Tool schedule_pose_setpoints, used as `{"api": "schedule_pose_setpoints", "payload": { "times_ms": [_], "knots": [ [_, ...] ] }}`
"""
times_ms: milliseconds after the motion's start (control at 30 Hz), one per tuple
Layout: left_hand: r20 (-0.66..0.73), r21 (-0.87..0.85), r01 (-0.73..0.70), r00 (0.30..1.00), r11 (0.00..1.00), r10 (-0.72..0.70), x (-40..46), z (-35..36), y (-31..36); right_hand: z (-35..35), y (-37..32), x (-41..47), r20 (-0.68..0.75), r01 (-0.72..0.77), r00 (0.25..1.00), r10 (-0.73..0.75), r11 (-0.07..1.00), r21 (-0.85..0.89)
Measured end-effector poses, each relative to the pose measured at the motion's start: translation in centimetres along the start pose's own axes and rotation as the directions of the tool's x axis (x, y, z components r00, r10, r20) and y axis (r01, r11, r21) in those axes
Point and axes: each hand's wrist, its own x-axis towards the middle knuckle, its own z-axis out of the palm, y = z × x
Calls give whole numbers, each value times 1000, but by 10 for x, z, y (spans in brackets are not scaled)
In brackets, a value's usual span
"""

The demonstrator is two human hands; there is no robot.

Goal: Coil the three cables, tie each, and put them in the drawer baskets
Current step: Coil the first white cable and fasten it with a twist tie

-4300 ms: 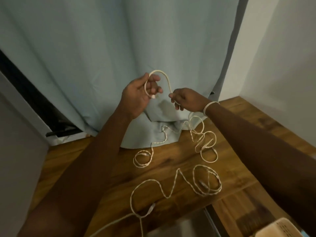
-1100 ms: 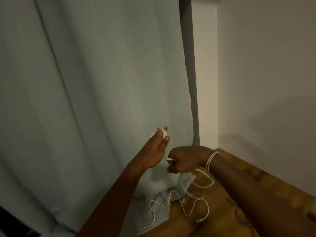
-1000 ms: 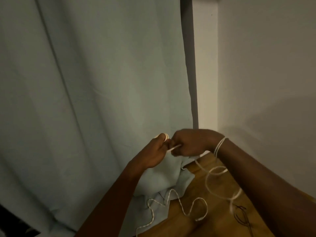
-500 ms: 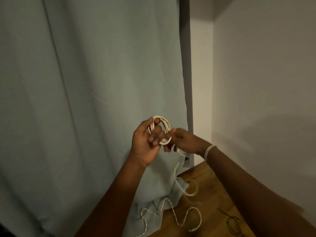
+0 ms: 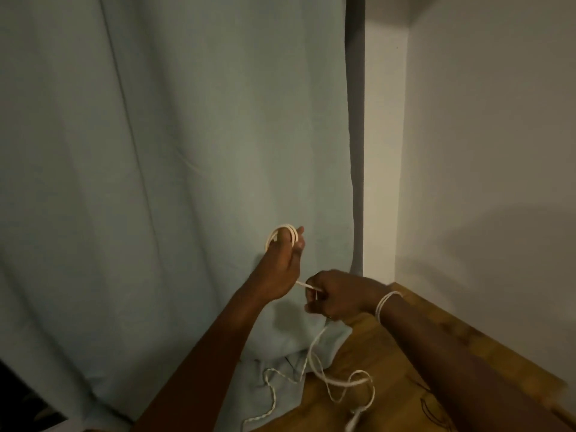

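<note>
Two hands up | left hand [image 5: 280,263] holds cable [image 5: 285,233] coil | right hand [image 5: 338,296] grips strand

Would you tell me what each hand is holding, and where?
Left hand: white cable by its coiled loops. Right hand: the same cable's free run.

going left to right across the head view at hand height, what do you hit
curtain → left hand, cable coil on its fingers → right hand gripping the cable → wristband → white wall
</note>
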Motion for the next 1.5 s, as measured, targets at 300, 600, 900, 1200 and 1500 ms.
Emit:
{"api": "schedule_pose_setpoints", "payload": {
  "times_ms": [300,600,900,1200,1500],
  "knots": [
    [443,-634,375,893,676,-80,-12,-10,18,-97,-12,-11,-326,206,919,-221,975,-79],
    [275,-952,273,962,137,-4,3,-28,33,-61,4,10,-312,316,945,-96,508,802],
    [87,-965,115,988,235,-126,15,-33,34,-14,-17,4,381,-172,897,-223,618,767],
    [-113,-925,83,871,370,-478,26,-34,9,-11,-23,-21,294,-1,914,-278,726,687],
    [186,-393,249,964,885,-189,0,-15,-18,-64,-38,-44,-98,272,959,-266,961,59]
  ]
}}
